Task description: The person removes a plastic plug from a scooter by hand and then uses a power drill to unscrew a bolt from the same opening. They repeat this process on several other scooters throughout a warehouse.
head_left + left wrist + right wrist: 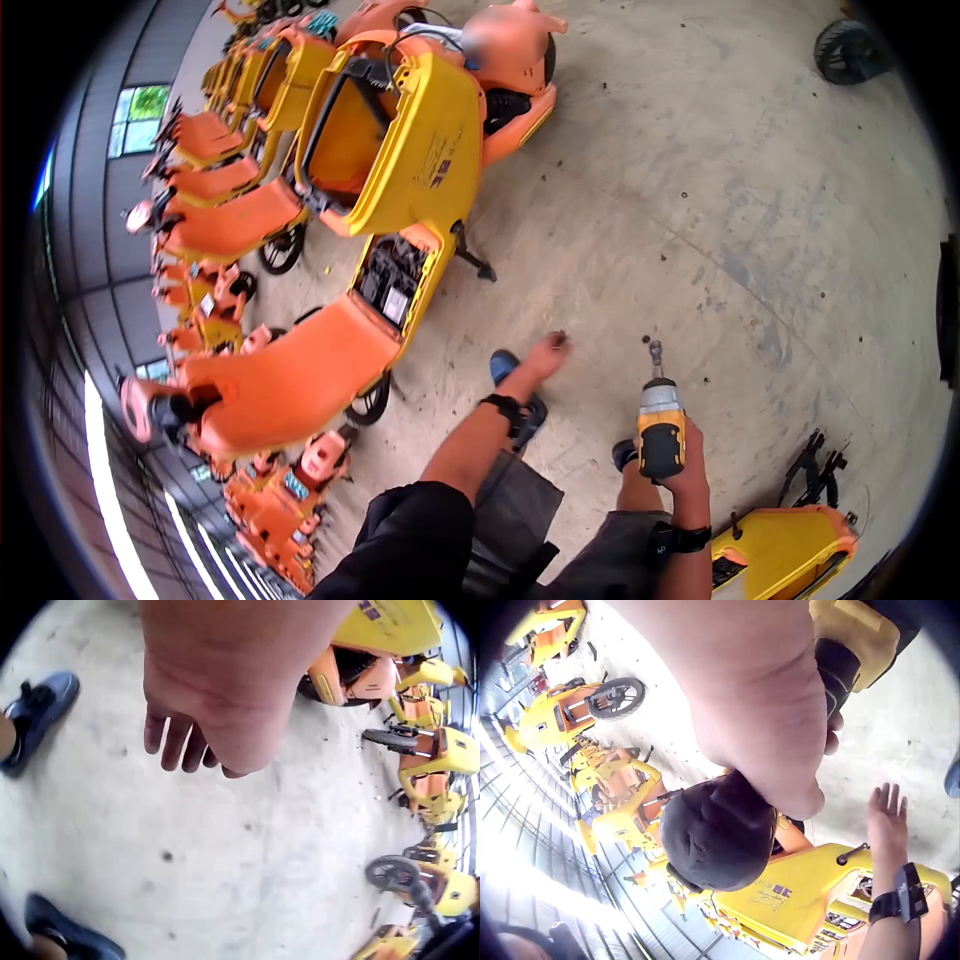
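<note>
My right hand point(692, 465) grips a yellow-and-black cordless impact driver point(661, 440) by its handle. A metal socket bit point(656, 356) sticks out of its nose, away from my body over the floor. In the right wrist view, the palm and wrist hide much of the tool; its black rounded end point(718, 832) shows below the hand. My left hand point(545, 356) hangs over the concrete floor with fingers loosely extended, as the left wrist view shows. Nearest to it stands a yellow-and-orange scooter point(425, 140), with an open compartment point(395, 275) of dark parts ahead of its orange seat.
Rows of similar scooters point(215, 190) stand along the left side. Another yellow scooter body point(790, 545) is at lower right, near black metal parts point(815, 470). A loose-looking wheel point(848, 52) shows at upper right. Small dark bits dot the concrete floor point(660, 170).
</note>
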Demonstrator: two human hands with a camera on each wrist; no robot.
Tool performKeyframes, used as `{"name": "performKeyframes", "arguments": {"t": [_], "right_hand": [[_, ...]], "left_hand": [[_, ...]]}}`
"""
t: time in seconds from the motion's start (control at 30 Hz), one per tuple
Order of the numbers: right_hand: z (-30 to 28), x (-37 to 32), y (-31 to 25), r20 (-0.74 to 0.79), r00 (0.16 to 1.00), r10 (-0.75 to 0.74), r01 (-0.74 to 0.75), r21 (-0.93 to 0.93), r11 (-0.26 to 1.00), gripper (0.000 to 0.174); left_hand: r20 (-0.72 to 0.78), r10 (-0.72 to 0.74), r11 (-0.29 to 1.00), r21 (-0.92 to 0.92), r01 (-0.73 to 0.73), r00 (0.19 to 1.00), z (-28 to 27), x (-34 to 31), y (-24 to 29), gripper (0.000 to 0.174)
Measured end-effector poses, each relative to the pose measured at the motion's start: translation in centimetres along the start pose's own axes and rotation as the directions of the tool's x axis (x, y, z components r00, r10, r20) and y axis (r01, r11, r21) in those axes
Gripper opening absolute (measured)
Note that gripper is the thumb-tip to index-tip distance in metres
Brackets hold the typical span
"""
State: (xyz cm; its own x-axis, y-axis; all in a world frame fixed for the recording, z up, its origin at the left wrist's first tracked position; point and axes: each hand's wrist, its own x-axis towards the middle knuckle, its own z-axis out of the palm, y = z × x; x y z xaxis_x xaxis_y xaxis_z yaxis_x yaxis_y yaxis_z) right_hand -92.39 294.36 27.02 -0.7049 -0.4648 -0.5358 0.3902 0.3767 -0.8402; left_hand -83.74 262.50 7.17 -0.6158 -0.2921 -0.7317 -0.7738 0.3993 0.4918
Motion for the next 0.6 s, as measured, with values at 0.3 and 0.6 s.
{"name": "performKeyframes", "arguments": {"t": [0.3, 0.6], "right_hand": [[21.0, 17.8, -1.1, -0.210, 0.976, -0.052, 0.071, 0.085, 0.994, 0.034], [32.5, 29.3, 5.5, 0.178, 0.983, -0.050, -0.119, 0.817, 0.565, 0.047]], "left_hand": [[-0.408, -0.207, 0.956, -0.279, 0.094, 0.889, -18.0, 10.4, -11.4, 0.065], [-0.540, -0.033, 0.972, -0.214, -0.099, 0.841, -19.8, 20.3, -12.2, 0.050]]}}
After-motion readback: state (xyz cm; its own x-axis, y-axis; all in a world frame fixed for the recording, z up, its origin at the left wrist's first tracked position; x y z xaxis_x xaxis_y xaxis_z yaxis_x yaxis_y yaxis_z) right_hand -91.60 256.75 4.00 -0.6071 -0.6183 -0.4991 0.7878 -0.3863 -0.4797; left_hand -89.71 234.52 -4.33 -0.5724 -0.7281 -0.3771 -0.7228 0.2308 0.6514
